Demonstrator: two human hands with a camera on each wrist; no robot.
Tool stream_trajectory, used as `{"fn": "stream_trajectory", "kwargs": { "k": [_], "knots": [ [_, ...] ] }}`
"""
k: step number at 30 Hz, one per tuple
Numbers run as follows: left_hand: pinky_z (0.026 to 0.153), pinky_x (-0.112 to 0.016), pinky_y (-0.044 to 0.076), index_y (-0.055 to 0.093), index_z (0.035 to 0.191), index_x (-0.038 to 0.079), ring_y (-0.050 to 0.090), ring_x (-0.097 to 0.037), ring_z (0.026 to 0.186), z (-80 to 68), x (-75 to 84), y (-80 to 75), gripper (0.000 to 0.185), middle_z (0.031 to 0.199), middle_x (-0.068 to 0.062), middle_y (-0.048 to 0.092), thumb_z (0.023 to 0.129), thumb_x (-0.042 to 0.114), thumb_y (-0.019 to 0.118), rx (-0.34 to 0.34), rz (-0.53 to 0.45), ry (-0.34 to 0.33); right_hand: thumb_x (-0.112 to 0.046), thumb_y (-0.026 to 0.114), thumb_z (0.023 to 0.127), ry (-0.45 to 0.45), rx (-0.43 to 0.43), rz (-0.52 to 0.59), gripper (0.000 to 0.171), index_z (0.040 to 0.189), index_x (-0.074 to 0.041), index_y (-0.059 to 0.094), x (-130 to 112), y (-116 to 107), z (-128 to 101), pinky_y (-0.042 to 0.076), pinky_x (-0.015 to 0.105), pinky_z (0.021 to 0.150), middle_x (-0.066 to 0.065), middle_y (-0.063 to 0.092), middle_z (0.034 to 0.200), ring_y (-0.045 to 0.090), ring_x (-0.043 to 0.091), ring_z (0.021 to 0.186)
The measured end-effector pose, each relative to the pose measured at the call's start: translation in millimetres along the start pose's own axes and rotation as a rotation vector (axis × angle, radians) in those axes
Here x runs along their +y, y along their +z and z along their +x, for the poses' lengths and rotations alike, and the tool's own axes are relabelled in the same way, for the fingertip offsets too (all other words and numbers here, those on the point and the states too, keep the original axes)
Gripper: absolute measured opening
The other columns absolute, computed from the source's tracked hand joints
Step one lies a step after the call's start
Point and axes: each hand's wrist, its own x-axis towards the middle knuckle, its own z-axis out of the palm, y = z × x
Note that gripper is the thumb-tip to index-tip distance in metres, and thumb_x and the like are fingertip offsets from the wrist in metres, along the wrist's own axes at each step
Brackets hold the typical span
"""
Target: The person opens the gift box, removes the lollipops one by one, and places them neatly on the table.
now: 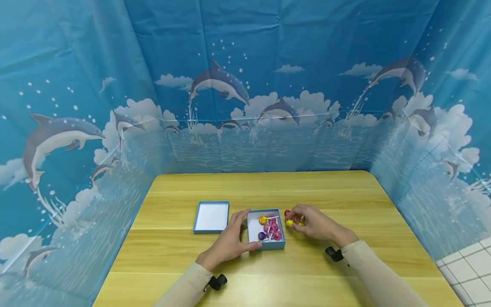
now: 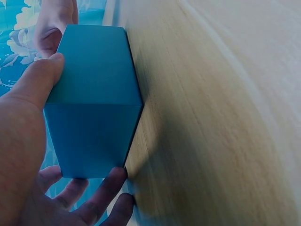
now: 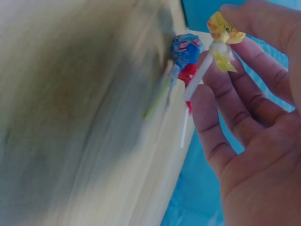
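My left hand [image 1: 229, 243] holds a blue square box [image 1: 273, 246], thumb at its front wall and fingers along its left side. The left wrist view shows the box's outer walls [image 2: 96, 66] between thumb and fingers. Inside lie a yellow lollipop [image 1: 262, 220], a purple one [image 1: 262, 236] and several pink lollipops [image 1: 277, 235]. Right of the box, my right hand [image 1: 316, 224] pinches a yellow-wrapped lollipop [image 3: 220, 30] by its head, its white stick slanting down. Behind it in the right wrist view are a blue-wrapped lollipop [image 3: 186, 49] and a red-wrapped one [image 3: 188, 73].
The box's lid [image 1: 212, 216], white inside with a blue rim, lies inner side up to the left of my left hand. All of this is on a yellow wooden table [image 1: 307, 277]. A blue dolphin-print curtain [image 1: 268, 145] surrounds its back and sides.
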Motion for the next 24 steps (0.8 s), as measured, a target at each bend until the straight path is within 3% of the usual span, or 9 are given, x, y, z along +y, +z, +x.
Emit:
{"fn": "stream_trajectory", "kwargs": {
  "k": [7, 24],
  "knots": [
    [0.132, -0.062, 0.052, 0.023, 0.188, 0.02, 0.062, -0.04, 0.156, 0.7, 0.2, -0.5, 0.121, 0.186, -0.017, 0.035, 0.099, 0.069, 0.088, -0.005, 0.006, -0.008, -0.014, 0.086, 0.107, 0.02, -0.008, 0.0, 0.02, 0.126, -0.013, 0.081, 3, 5, -2, 0.064, 0.029, 0.088, -0.003, 0.08, 0.117, 0.068, 0.005, 0.099],
    [0.132, -0.062, 0.052, 0.022, 0.188, 0.023, 0.062, -0.04, 0.156, 1.2, -1.9, -0.1, 0.12, 0.187, -0.015, 0.034, 0.099, 0.069, 0.088, -0.003, 0.01, -0.004, -0.006, 0.088, 0.104, -0.024, -0.012, -0.02, 0.018, 0.12, -0.013, 0.08, 7, 15, 0, 0.066, 0.031, 0.089, -0.001, 0.079, 0.116, 0.071, 0.008, 0.1]
  ]
}}
